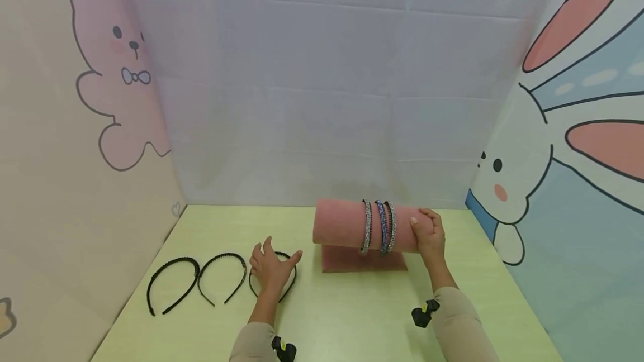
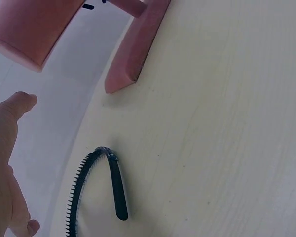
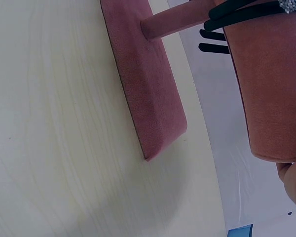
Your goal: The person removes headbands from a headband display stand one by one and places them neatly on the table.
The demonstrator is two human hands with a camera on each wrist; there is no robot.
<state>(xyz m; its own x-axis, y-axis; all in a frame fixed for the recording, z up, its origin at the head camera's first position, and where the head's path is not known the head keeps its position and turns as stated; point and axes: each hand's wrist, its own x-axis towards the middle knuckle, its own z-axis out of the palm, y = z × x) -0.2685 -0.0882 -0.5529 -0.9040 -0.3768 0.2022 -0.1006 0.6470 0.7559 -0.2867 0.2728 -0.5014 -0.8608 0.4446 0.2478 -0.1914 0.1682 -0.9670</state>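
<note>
A pink padded headband stand (image 1: 339, 225), a horizontal roll on a flat base (image 1: 342, 261), stands on the table. Around its roll sit a silver glittery headband (image 1: 368, 230), a blue one (image 1: 384, 230) and another silver one (image 1: 392, 228). My right hand (image 1: 430, 238) grips the roll's right end, its thumb on the front. Fingers spread, my left hand (image 1: 271, 268) hovers over a dark headband (image 1: 295, 279) on the table and holds nothing. In the left wrist view that toothed headband (image 2: 75, 202) shows beside the hand, apart from it.
Two more black headbands lie on the pale table (image 1: 352, 317) to the left: a middle one (image 1: 228, 255) and a thicker outer one (image 1: 182, 260). A white sheet hangs behind, with cartoon-printed walls on both sides.
</note>
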